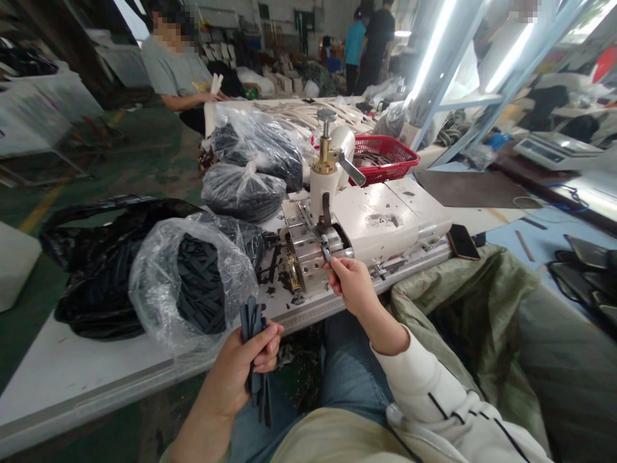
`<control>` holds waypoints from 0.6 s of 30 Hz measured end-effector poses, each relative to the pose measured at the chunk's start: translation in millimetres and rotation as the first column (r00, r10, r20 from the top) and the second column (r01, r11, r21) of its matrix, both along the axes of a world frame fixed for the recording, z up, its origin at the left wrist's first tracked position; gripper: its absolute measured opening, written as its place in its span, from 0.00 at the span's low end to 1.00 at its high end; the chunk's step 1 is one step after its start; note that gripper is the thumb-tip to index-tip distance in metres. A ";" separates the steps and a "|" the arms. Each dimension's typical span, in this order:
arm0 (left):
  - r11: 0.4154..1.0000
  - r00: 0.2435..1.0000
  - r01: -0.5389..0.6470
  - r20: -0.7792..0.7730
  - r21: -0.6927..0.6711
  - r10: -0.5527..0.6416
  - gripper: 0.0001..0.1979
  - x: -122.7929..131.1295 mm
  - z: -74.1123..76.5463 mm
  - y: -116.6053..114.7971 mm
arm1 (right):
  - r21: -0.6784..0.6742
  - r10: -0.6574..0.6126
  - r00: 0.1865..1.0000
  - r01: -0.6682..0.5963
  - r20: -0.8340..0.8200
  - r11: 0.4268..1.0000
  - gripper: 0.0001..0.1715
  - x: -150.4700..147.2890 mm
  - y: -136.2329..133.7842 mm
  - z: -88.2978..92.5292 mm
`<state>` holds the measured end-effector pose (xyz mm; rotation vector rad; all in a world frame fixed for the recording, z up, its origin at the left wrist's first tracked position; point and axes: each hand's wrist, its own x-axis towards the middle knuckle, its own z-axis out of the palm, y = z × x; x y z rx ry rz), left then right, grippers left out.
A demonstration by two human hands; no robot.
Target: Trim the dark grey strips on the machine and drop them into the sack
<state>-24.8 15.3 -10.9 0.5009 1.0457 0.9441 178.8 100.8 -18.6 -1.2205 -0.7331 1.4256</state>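
Note:
My left hand is closed round a bunch of dark grey strips that stick out above and below the fist, in front of the table edge. With fingers pinched, my right hand holds one dark strip at the front of a white bench machine. The strip's far end lies at the metal rollers under the machine's head, where a brass fitting and a lever stand above. Left of the machine, an open clear plastic bag is full of similar dark strips.
Tied clear bags of dark pieces and a red basket stand behind. A black plastic bag lies at left, a phone-like dark slab at right. Another person sits across the table, holding pale strips. Green cloth drapes by my right arm.

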 end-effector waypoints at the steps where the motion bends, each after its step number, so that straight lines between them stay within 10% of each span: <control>1: 1.000 1.000 -0.003 0.000 -0.006 0.003 0.12 0.0 -1.3 0.2 | -0.004 -0.004 1.000 0.004 -0.013 1.000 0.20 0.4 0.4 0.4; 18: 0.999 0.990 -0.018 0.142 -0.034 0.022 0.08 7.6 -2.0 2.3 | 0.105 -0.283 0.959 0.279 0.020 0.955 0.19 40.2 -5.6 -1.4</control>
